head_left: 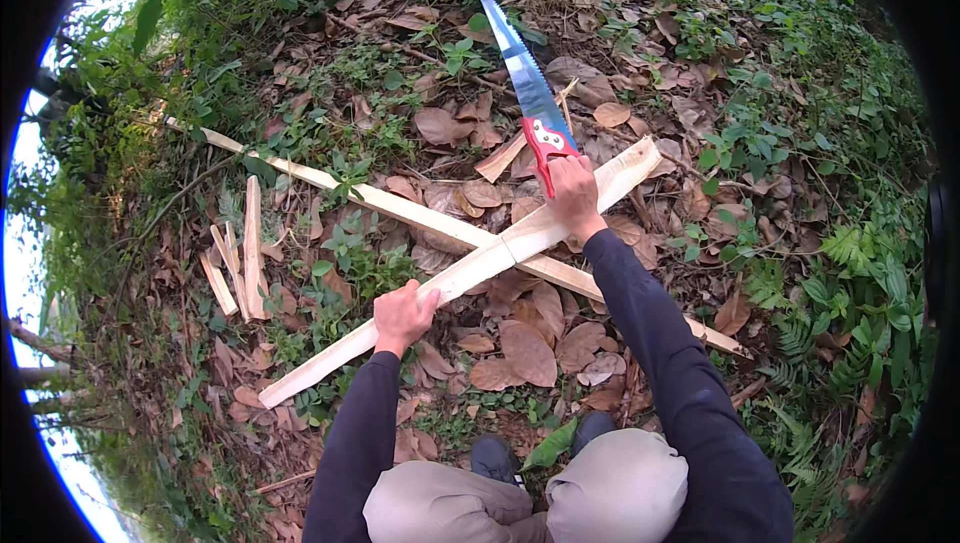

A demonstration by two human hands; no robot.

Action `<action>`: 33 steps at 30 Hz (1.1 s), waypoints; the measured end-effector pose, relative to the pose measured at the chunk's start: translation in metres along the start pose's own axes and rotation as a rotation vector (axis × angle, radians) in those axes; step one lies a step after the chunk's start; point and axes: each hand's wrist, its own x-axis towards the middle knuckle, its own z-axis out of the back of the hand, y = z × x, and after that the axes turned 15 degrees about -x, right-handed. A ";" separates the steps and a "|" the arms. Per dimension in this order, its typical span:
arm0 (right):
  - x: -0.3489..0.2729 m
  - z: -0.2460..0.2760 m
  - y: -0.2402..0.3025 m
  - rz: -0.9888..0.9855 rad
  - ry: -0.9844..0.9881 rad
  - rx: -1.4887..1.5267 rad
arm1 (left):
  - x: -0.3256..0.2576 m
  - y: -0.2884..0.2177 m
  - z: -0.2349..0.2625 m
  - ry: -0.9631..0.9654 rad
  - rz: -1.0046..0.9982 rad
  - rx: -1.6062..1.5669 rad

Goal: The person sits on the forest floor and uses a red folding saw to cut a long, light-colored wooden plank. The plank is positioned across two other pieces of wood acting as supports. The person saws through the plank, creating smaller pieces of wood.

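A pale wooden board slants from lower left to upper right in front of me, with a thin dark line across its face near the middle. Beneath it, a longer, narrower wooden strip crosses on the ground. My left hand is closed around the board's lower-left half, thumb on top. My right hand is closed on the red handle of a hand saw, at the board's upper-right half. The blade points away from me, its toothed edge to the right. My right fingers' undersides are hidden.
Several short wood offcuts lie at the left. Another wood piece rests under the saw's handle end. Dry brown leaves and low green plants cover the ground, with ferns at the right. My dark shoes are close below the board.
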 end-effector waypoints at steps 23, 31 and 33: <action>-0.090 0.247 0.074 -0.742 0.185 0.718 | 0.015 -0.022 0.012 0.031 0.118 0.013; -0.125 0.269 0.100 -0.609 0.265 0.651 | 0.034 -0.019 0.012 0.073 0.179 0.014; -0.129 0.265 0.102 -0.601 0.254 0.650 | 0.036 -0.023 0.011 0.075 0.174 0.021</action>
